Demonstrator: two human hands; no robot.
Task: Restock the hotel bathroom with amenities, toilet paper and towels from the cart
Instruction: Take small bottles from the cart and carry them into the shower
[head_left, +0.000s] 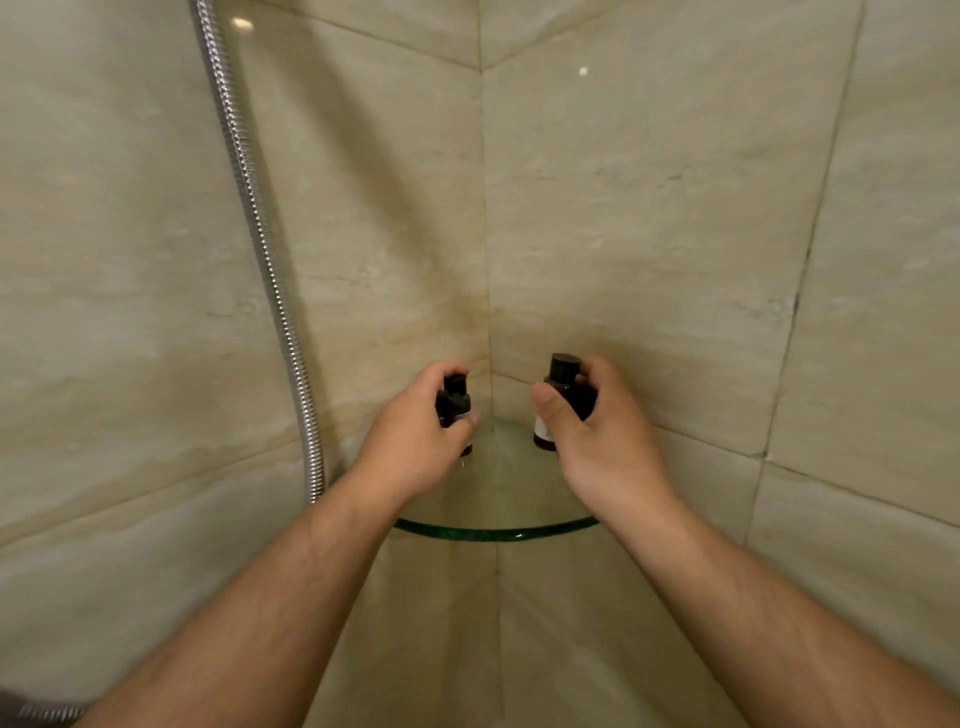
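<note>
A clear glass corner shelf (498, 531) with a green edge is fixed where two beige stone walls meet. My left hand (410, 441) grips a small dark amenity bottle (453, 402) with a black cap, held over the shelf's left side. My right hand (597, 431) grips a second small dark bottle (558, 397) with a black cap and a pale label, upright over the shelf's right side. Whether either bottle touches the glass is hidden by my fingers.
A chrome shower hose (260, 234) hangs down the left wall and passes just left of the shelf. Beige marble wall tiles (675, 208) fill the rest of the view. The cart, towels and toilet paper are out of view.
</note>
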